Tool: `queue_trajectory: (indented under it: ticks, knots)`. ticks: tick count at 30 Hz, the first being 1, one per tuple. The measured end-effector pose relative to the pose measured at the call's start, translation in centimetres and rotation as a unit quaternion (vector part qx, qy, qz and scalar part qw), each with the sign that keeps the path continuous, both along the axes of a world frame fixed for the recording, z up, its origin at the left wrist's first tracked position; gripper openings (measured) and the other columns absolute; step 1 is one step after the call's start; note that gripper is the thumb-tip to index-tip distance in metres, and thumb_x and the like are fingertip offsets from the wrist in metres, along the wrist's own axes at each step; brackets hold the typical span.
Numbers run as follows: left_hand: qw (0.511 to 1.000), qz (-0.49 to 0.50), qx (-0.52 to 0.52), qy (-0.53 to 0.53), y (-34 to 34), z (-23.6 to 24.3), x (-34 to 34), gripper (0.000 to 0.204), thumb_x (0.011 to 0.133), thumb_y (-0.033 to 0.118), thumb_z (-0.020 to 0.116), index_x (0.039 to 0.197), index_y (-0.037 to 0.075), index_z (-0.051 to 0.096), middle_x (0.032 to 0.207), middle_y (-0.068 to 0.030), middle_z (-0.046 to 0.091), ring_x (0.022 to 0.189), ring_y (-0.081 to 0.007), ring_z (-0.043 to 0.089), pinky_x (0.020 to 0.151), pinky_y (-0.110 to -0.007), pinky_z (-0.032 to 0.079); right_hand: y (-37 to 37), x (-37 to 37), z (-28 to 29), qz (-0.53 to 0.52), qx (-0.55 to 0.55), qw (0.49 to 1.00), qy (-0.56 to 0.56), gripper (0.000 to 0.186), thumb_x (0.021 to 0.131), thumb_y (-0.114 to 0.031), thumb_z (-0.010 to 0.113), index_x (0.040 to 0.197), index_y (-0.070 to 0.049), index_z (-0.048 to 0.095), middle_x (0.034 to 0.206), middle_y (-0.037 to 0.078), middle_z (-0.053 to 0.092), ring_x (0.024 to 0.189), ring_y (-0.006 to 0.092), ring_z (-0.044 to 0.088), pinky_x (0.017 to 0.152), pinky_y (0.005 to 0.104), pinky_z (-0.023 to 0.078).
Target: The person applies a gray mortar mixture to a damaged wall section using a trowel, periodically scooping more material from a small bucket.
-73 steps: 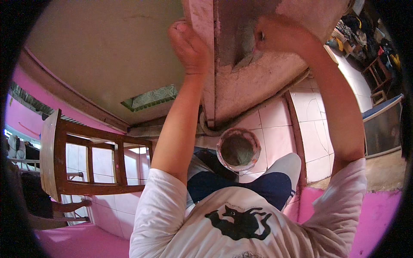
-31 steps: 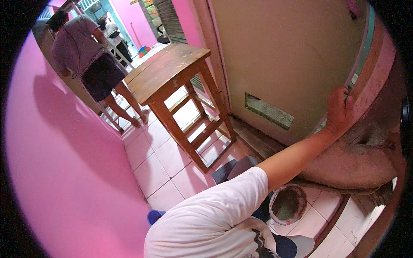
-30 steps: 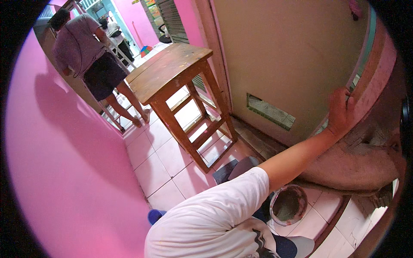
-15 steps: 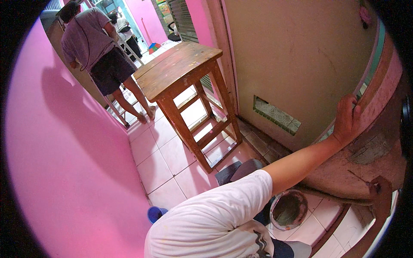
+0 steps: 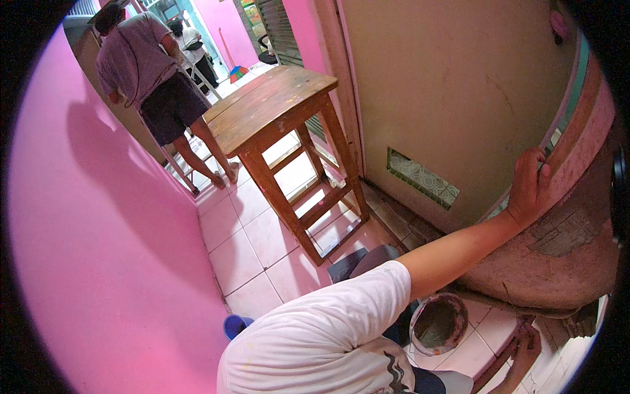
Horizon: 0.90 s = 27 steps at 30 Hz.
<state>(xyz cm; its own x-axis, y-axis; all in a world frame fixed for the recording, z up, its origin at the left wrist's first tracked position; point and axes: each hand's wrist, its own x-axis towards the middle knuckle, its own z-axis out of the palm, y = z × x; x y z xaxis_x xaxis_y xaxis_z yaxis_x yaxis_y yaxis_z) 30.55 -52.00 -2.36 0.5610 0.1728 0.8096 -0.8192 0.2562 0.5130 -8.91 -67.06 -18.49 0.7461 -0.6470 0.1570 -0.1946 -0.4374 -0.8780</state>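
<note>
My left arm, in a white sleeve, reaches out to the right. My left hand (image 5: 528,190) is closed over the edge of a brownish frame (image 5: 569,141) above the low wall. This wall (image 5: 512,266) is reddish and rough, with a grey cement patch (image 5: 563,231) on its face. My right hand (image 5: 524,345) is low at the right, below the wall's foot, its fingers closed around something dark that I cannot make out. Between my arm and the right hand stands a round bucket (image 5: 438,325) with a smeared rim and dark grey stuff inside.
A tall wooden stool (image 5: 272,102) stands ahead on the white tiles. Beyond it, a person (image 5: 147,79) stands at a ladder (image 5: 197,79), with another person (image 5: 190,43) farther off. A pink wall (image 5: 118,262) runs along the left, with a blue pail (image 5: 235,326) beside it.
My right hand has moved from beside the low wall's face down and left toward the bucket. My left hand stays on the frame edge. The view has shifted slightly.
</note>
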Motion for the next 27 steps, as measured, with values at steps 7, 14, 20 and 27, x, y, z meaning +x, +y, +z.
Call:
queue_trajectory:
  ticks: [7, 14, 20, 27]
  knots:
    - [1.0, -0.013, 0.0, 0.0, 0.3, 0.1, -0.3, 0.028, 0.108, 0.025, 0.043, 0.118, -0.001, 0.048, 0.109, -0.0211, 0.05, 0.104, -0.0395, 0.05, 0.097, -0.046, 0.039, 9.3, 1.9, -0.1, -0.122, 0.22, 0.966, -0.058, 0.024, 0.1, -0.016, 0.066, 0.121, -0.006, 0.069, 0.088, 0.005, 0.069, 0.058, 0.0047, 0.052, 0.041, 0.0183, 0.031]
    - [1.0, -0.004, -0.006, 0.0, 0.5, 0.1, -0.2, 0.03, 0.108, 0.027, 0.043, 0.118, -0.001, 0.048, 0.106, -0.0207, 0.049, 0.1, -0.0392, 0.049, 0.094, -0.046, 0.039, 10.3, 2.1, -2.7, -0.152, 0.149, 0.974, -0.073, 0.023, 0.1, -0.019, 0.067, 0.118, -0.006, 0.068, 0.09, 0.007, 0.07, 0.06, 0.0064, 0.055, 0.041, 0.0188, 0.037]
    - [1.0, -0.01, 0.008, 0.002, 0.4, 0.2, 0.0, 0.031, 0.108, 0.028, 0.043, 0.119, -0.001, 0.049, 0.108, -0.0222, 0.051, 0.102, -0.0403, 0.051, 0.095, -0.047, 0.04, 11.8, 2.7, -2.9, -0.166, 0.158, 0.967, -0.112, 0.019, 0.099, -0.019, 0.069, 0.112, -0.006, 0.066, 0.084, 0.006, 0.066, 0.06, 0.0062, 0.053, 0.042, 0.0187, 0.037]
    - [1.0, 0.004, -0.002, -0.01, 0.5, 0.4, -0.1, 0.03, 0.109, 0.028, 0.041, 0.117, 0.0, 0.047, 0.107, -0.0202, 0.049, 0.1, -0.038, 0.049, 0.095, -0.046, 0.039, 13.9, 4.0, -2.1, -0.151, 0.157, 0.975, -0.051, 0.017, 0.099, -0.017, 0.069, 0.108, -0.004, 0.065, 0.082, 0.006, 0.065, 0.06, 0.0077, 0.051, 0.046, 0.0203, 0.038]
